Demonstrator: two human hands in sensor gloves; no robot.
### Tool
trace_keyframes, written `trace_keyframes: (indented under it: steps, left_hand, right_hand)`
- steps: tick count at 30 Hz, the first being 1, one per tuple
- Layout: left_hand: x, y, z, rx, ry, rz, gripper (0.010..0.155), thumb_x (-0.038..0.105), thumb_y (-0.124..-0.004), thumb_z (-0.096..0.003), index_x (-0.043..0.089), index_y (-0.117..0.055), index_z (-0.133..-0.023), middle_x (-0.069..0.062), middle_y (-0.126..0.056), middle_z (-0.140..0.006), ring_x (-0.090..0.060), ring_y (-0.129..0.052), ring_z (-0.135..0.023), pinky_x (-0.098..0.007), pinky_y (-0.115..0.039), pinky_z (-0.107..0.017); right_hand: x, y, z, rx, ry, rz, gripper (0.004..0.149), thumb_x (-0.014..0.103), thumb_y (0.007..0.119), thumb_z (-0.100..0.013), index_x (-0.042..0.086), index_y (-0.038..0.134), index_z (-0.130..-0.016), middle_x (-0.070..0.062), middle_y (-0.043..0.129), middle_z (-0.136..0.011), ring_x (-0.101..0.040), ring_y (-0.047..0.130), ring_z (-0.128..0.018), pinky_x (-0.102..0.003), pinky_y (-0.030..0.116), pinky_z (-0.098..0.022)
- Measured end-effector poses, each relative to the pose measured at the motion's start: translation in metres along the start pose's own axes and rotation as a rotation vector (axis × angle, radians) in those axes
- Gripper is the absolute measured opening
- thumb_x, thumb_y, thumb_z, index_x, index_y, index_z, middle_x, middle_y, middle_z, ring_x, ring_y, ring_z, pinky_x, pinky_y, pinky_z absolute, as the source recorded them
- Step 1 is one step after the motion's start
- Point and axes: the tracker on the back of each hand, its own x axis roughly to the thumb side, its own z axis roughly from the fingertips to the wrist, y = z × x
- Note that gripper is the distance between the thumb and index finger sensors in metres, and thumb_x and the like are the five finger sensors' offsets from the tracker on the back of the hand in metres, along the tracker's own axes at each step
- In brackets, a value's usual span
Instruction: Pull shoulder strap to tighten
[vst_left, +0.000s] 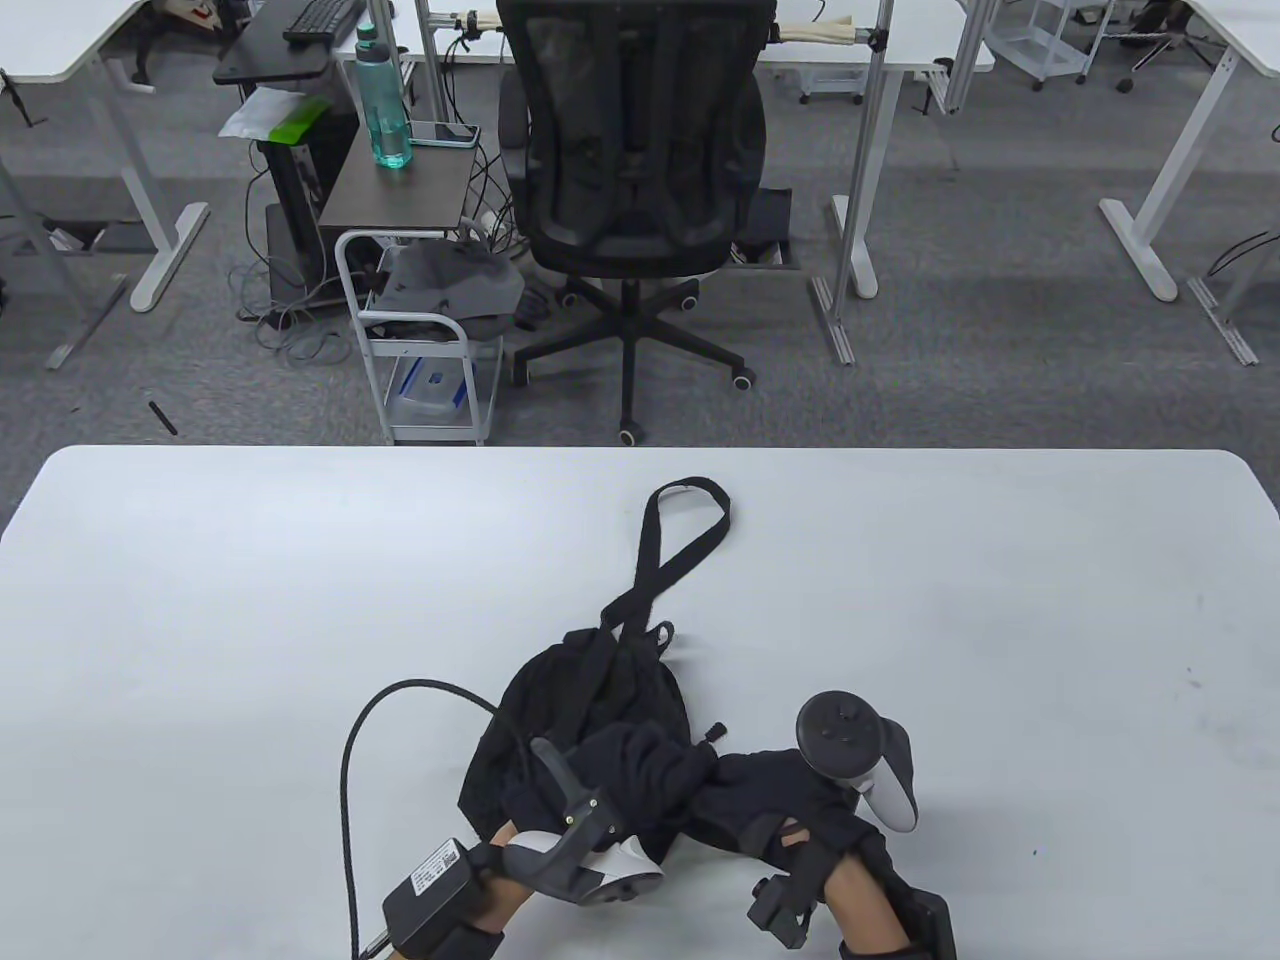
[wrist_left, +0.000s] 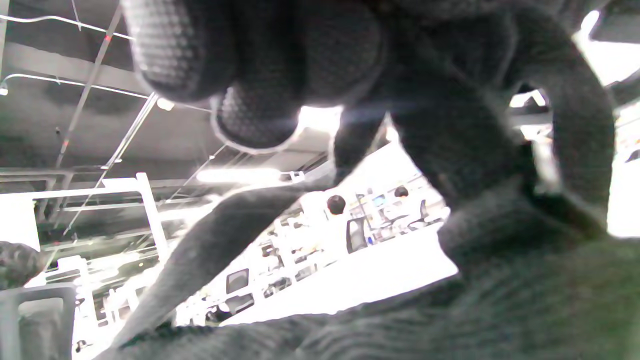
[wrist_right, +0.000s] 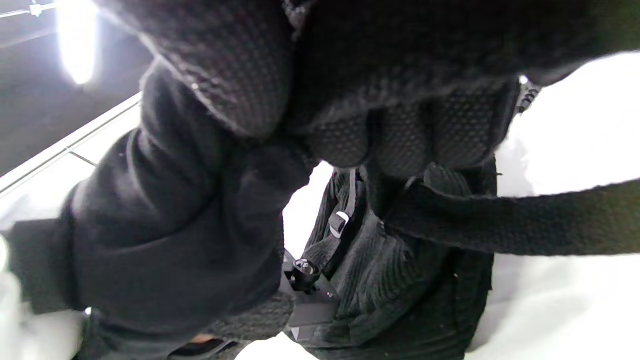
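A small black fabric bag lies near the table's front edge. Its shoulder strap loops away toward the table's middle. My left hand is on the bag's near side, its fingers curled into the dark cloth, with a strap band running beside them. My right hand meets it from the right. In the right wrist view its curled fingers close on the strap, which stretches taut to the right over the bag. The exact grip points are hidden under the gloves.
A black braided cable arcs over the white table from my left wrist unit. Beyond the far edge stand an office chair, a wire cart and a side stand holding a water bottle.
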Motion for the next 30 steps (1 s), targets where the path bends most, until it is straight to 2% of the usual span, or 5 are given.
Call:
trace_keyframes:
  steps: [8, 15, 23, 27, 30]
  left_hand:
    - [-0.008, -0.011, 0.002, -0.040, 0.014, 0.013, 0.065, 0.046, -0.054, -0.0376, 0.029, -0.054, -0.100, 0.011, -0.094, -0.066, -0.017, -0.100, -0.067, -0.033, -0.087, -0.049]
    - [-0.033, -0.020, 0.012, -0.106, 0.125, 0.052, 0.065, 0.046, -0.054, -0.0374, 0.030, -0.055, -0.100, 0.011, -0.094, -0.067, -0.017, -0.100, -0.068, -0.033, -0.087, -0.051]
    - [-0.017, -0.004, 0.003, -0.048, 0.079, 0.077, 0.064, 0.045, -0.057, -0.0384, 0.027, -0.056, -0.100, 0.010, -0.095, -0.067, -0.017, -0.101, -0.068, -0.033, -0.087, -0.051]
    - [-0.006, 0.001, -0.001, -0.027, 0.059, 0.062, 0.064, 0.045, -0.056, -0.0383, 0.027, -0.057, -0.099, 0.010, -0.095, -0.067, -0.017, -0.101, -0.068, -0.033, -0.088, -0.050]
    - [-0.009, -0.002, 0.001, -0.037, 0.059, 0.076, 0.064, 0.045, -0.056, -0.0381, 0.027, -0.057, -0.099, 0.010, -0.095, -0.067, -0.018, -0.101, -0.068, -0.034, -0.087, -0.051]
  right_hand:
    - [0.004, 0.001, 0.000, -0.008, 0.003, 0.025, 0.037, 0.030, 0.084, -0.043, 0.001, 0.101, -0.058, -0.021, 0.105, -0.062, -0.043, 0.104, -0.051, -0.059, 0.078, -0.046]
    - [0.000, -0.005, 0.000, 0.004, 0.021, 0.030, 0.037, 0.030, 0.085, -0.043, 0.001, 0.102, -0.058, -0.021, 0.106, -0.062, -0.042, 0.104, -0.051, -0.059, 0.078, -0.046]
    - [-0.007, -0.006, 0.000, -0.038, 0.023, -0.008, 0.049, 0.043, 0.086, -0.043, 0.002, 0.099, -0.065, -0.023, 0.102, -0.069, -0.045, 0.100, -0.057, -0.061, 0.075, -0.049]
    - [-0.003, 0.002, 0.000, -0.031, -0.014, -0.047, 0.042, 0.037, 0.083, -0.044, 0.002, 0.101, -0.060, -0.022, 0.105, -0.062, -0.044, 0.104, -0.050, -0.060, 0.078, -0.045]
    - [0.003, 0.006, -0.001, -0.070, -0.028, 0.050, 0.038, 0.034, 0.084, -0.044, 0.003, 0.101, -0.056, -0.020, 0.107, -0.057, -0.041, 0.106, -0.046, -0.058, 0.080, -0.043]
